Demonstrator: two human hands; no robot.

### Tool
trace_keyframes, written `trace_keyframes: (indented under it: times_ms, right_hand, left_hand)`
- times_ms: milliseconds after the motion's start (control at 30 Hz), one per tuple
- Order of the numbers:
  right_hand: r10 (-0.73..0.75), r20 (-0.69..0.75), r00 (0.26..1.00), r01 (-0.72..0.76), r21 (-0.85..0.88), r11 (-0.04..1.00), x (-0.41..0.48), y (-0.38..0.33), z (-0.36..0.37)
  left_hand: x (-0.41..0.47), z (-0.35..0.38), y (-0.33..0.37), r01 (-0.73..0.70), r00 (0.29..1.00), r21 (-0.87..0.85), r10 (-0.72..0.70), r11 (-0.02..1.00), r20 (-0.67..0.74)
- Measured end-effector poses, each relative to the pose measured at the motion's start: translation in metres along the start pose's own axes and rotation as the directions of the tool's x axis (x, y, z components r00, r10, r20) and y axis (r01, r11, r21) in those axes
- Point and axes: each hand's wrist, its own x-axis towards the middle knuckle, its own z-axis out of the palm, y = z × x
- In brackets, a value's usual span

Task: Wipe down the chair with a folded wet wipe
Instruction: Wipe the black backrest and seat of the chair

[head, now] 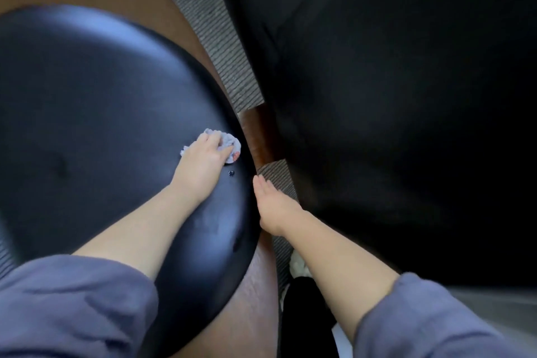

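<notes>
Pressing the wet wipe (pixel 231 142) into the chair seat (pixel 101 102), the left hand (pixel 203 161) grips it bunched. Right hand (pixel 273 206) lies flat, released, on the rim alongside. Risk: the loose bunching could smear rather than clean.

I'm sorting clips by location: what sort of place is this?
Indoors, perhaps an office or lounge; little shows. The floor has grey ribbed carpet, and the left hand holds a wipe on a black padded chair with brown wood beneath.
</notes>
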Motion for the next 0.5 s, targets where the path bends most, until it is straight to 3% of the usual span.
trace_keyframes:
  times_ms: [67,133,233,400,433,467,500]
  right_hand:
    - [0.008,0.015,1.000,-0.010,0.090,0.996,0.004,0.000,0.009]
    - [0.019,0.013,1.000,-0.021,0.180,0.983,-0.001,0.002,0.008]
    - [0.058,0.008,0.998,-0.058,0.295,0.954,-0.015,0.002,0.004]
    - [0.178,-0.015,0.984,-0.147,0.501,0.853,-0.036,-0.013,0.013]
    - [0.202,-0.043,0.979,-0.147,0.540,0.829,-0.038,-0.017,0.014]
    - [0.231,-0.082,0.970,-0.135,0.606,0.784,-0.039,-0.020,0.014]
    - [0.259,-0.119,0.959,-0.105,0.698,0.709,-0.038,-0.024,0.012]
  left_hand:
    - [-0.008,0.011,-0.002,-0.085,0.996,-0.026,0.085,0.996,0.015]
    - [-0.028,0.019,0.001,-0.080,0.993,0.006,0.079,0.997,0.086]
    - [-0.073,0.032,0.018,-0.125,0.971,-0.082,0.139,0.989,0.195]
    - [-0.097,0.007,0.036,-0.270,0.946,-0.222,0.301,0.937,0.120]
    - [-0.093,-0.003,0.035,-0.221,0.952,-0.322,0.274,0.921,0.133]
    - [-0.088,-0.014,0.034,-0.074,0.969,-0.451,0.171,0.889,0.178]
    - [-0.081,-0.024,0.033,0.157,0.970,-0.591,-0.010,0.792,0.244]
